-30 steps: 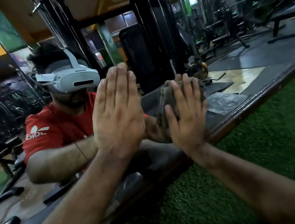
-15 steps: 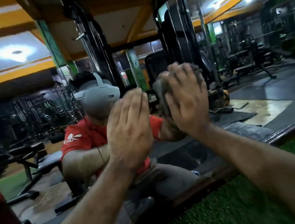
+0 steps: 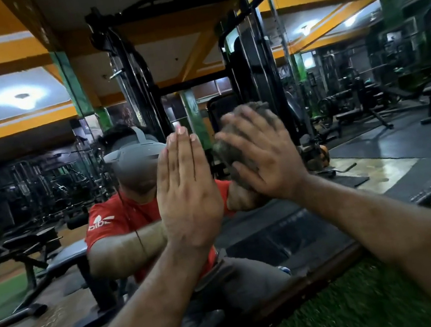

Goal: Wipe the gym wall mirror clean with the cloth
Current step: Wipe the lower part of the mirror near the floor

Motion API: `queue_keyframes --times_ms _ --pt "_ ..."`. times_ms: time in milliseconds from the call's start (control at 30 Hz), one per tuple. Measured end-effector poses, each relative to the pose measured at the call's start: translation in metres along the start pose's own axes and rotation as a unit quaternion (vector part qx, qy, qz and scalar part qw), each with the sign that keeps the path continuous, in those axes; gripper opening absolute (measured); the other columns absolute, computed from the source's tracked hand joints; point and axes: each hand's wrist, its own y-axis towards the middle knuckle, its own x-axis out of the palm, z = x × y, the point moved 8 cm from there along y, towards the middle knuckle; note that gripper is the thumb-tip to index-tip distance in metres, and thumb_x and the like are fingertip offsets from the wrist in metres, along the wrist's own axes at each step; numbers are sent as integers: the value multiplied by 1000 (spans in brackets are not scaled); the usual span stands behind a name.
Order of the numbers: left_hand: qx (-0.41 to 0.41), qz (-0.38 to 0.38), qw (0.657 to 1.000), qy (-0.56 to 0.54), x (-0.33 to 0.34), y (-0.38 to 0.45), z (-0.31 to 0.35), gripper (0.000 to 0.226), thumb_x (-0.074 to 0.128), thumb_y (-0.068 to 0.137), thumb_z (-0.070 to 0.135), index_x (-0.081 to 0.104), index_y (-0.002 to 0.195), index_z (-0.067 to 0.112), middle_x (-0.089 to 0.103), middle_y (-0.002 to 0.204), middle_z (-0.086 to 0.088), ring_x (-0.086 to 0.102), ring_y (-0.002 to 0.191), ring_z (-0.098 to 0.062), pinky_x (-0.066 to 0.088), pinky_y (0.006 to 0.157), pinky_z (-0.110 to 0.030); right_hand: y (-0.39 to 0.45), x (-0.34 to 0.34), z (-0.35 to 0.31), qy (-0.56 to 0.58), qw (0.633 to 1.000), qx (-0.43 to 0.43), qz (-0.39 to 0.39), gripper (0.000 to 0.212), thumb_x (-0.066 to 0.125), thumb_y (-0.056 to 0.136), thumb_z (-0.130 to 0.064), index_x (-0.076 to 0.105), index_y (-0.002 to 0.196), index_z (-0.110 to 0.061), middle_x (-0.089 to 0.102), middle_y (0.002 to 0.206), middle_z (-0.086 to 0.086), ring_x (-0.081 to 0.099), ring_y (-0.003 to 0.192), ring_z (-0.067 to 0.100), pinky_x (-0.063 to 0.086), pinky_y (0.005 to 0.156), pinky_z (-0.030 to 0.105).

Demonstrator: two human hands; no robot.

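Cloth (image 3: 230,148) under right hand (image 3: 263,155), pressed on mirror (image 3: 313,107).

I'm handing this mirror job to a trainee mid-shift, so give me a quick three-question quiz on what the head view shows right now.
1. True or false: the cloth lies under the left hand.
2. Which surface meets the mirror frame at the bottom? A) bare concrete B) green turf C) carpet tiles
3. Fill in: the right hand presses the cloth with ____ fingers.

Key:
1. False: the right hand presses it; the left lies flat on the mirror.
2. B
3. spread
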Motion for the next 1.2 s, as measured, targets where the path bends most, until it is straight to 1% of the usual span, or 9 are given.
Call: queue_keyframes --times_ms 133,267,433,567,667,800,933,1067,1200 --pt "37 -77 996 -14 15 -11 17 55 22 104 17 32 154 -3 24 164 -21 18 154 -32 21 124 -50 -18 2 19 10 970 240 41 59 40 103 -46 43 157 -23 31 170 6 18 160 27 16 125 60" --pt "42 -90 995 -11 20 -14 18 58 24 100 17 32 153 -3 24 164 -21 18 154 -32 20 125 -49 -41 3 0 6 999 44 -8 58 41 104 -45 45 157 -21 35 168 8 22 159 30 24 120 66" --pt "76 -106 991 -12 25 -28 29 58 31 98 14 32 153 -4 24 163 -23 19 154 -33 19 125 -49 -64 10 1 3 952 302 56 61 36 104 -48 41 159 -19 31 169 8 19 159 30 15 125 61" --pt "81 -105 991 -18 28 -42 32 56 28 99 11 35 152 -4 28 162 -22 22 153 -33 21 125 -49 -93 20 -23 -8 996 87 7 60 35 104 -50 43 156 -21 37 166 10 26 157 32 23 120 64" --pt "94 -106 990 -11 29 -57 38 56 31 98 10 36 152 -4 29 162 -22 23 153 -33 19 125 -48 -124 19 -5 -18 934 349 74 66 30 106 -56 39 159 -18 31 169 11 22 158 33 22 122 63" --pt "112 -115 987 -23 27 -72 52 55 37 99 12 37 152 -3 30 161 -22 25 152 -33 15 127 -45 -164 37 -63 0 981 196 -14 68 41 103 -56 33 161 -21 26 170 11 17 160 33 22 120 67" --pt "147 -145 978 -42 35 -82 72 60 50 94 18 41 150 -3 33 160 -21 28 151 -32 17 125 -45 -215 36 -56 35 923 384 -3 62 36 109 -48 30 162 -17 22 172 12 10 161 33 17 124 67" --pt "230 -175 957 1 57 -77 87 60 33 99 23 35 152 -3 26 162 -22 21 153 -32 11 126 -43 -229 37 -79 35 967 245 -57 60 39 108 -48 30 162 -24 26 171 9 15 161 32 20 124 65" --pt "254 -172 947 98 73 -96 86 66 34 105 29 15 157 -6 4 166 -25 4 155 -37 1 127 -48 -237 34 -32 49 886 461 11 62 38 107 -49 29 163 -25 18 174 2 8 162 24 13 126 58"
